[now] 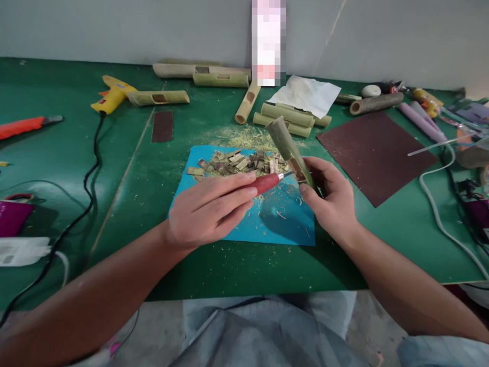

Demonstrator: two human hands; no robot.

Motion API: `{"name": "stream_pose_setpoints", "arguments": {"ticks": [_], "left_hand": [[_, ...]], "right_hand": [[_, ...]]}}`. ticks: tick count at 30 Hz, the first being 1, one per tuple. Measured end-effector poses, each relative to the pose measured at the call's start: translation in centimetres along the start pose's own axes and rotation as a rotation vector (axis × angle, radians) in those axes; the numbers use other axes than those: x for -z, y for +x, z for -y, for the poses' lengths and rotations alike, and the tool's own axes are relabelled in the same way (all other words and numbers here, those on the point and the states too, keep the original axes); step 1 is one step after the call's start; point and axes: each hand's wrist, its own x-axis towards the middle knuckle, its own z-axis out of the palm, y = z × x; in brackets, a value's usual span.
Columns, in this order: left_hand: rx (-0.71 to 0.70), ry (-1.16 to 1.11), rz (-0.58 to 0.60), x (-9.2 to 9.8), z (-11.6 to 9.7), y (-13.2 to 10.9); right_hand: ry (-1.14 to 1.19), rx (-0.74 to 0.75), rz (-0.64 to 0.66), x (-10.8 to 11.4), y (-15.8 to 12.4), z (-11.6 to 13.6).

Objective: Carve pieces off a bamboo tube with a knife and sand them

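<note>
Bamboo tube gripped in right hand, left hand clasping knife, over chip-strewn blue mat.

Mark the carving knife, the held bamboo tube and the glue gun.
carving knife [267, 182], head view, on its red handle.
bamboo tube [284, 142], head view, on its outer wall above the cut slot.
glue gun [114, 95], head view, on its yellow body.

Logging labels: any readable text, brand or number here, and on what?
None can be read.
Pixelated: the tall white and pink item by the wall.
Marks too small to read: the white packet at the left edge.
No lettering shows on the red-handled knife in the left hand or the bamboo tube in the right hand.
</note>
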Motion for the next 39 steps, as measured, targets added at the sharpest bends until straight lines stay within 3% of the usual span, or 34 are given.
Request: {"name": "stream_pose_setpoints", "arguments": {"ticks": [7, 11, 15, 22, 28, 34, 39], "left_hand": [[-0.017, -0.086, 0.097, 0.2, -0.5, 0.4], [0.076, -0.021, 0.054, 0.7, -0.4, 0.3], [0.017, -0.012, 0.038, 0.9, -0.4, 0.3], [0.125, -0.102, 0.275, -0.1, -1.0, 0.2], [0.267, -0.087, 0.230, 0.2, -1.3, 0.5], [0.374, -0.105, 0.355, -0.1, -0.6, 0.2], [0.235, 0.002, 0.326, 0.1, -0.7, 0.3]], "right_hand": [[0.019, -0.009, 0.025, 0.0, 0.0, 0.0], [0.070, 0.019, 0.026, 0.0, -0.2, -0.4], [0.144, 0.041, 0.028, 0.0, -0.4, -0.8], [0.267, 0.013, 0.009, 0.2, -0.5, -0.4], [0.164, -0.070, 0.026, 0.2, -0.2, -0.1], [0.048, 0.001, 0.049, 0.0, -0.1, 0.2], [-0.035, 0.083, 0.035, 0.1, 0.0, 0.5]]}}
